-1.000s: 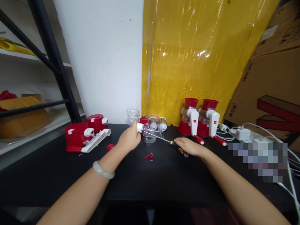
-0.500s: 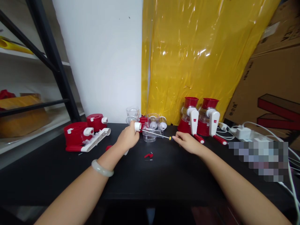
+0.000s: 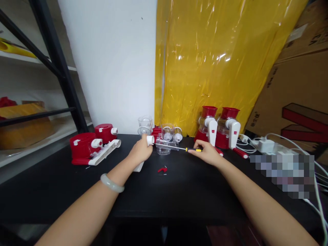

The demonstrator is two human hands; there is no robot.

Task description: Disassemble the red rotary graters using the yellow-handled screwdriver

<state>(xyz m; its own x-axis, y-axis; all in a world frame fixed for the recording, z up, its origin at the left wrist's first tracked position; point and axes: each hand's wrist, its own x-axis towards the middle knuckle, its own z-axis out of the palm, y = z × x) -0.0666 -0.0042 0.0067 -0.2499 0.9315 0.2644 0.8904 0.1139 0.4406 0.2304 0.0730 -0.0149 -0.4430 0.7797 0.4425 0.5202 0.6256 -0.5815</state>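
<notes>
My left hand (image 3: 139, 150) is closed around a white plastic crank handle (image 3: 150, 140), its round hollow end facing right and its white arm (image 3: 139, 167) showing below the hand. In my right hand (image 3: 206, 153) is a screwdriver (image 3: 194, 150) with a yellow and black grip, pinched between the fingertips. Its thin metal shaft points left, with the tip at the crank's round end; whether it sits inside a screw I cannot tell. On the black table below lies a small red plastic piece (image 3: 162, 169) with small metal bits beside it. Behind the shaft stand clear plastic housings (image 3: 164, 151).
Red bases (image 3: 83, 147) and a white crank arm (image 3: 105, 153) lie on the left. Two assembled red-and-white rotary graters (image 3: 209, 126) stand at the right. White cables and an adapter (image 3: 265, 145) lie farther right, beside a large cardboard box (image 3: 302, 85).
My right-hand fingers have shifted on the screwdriver, and its yellow and black grip now shows. The crank has turned in my left hand; the red bit seen beside that wrist is now hidden.
</notes>
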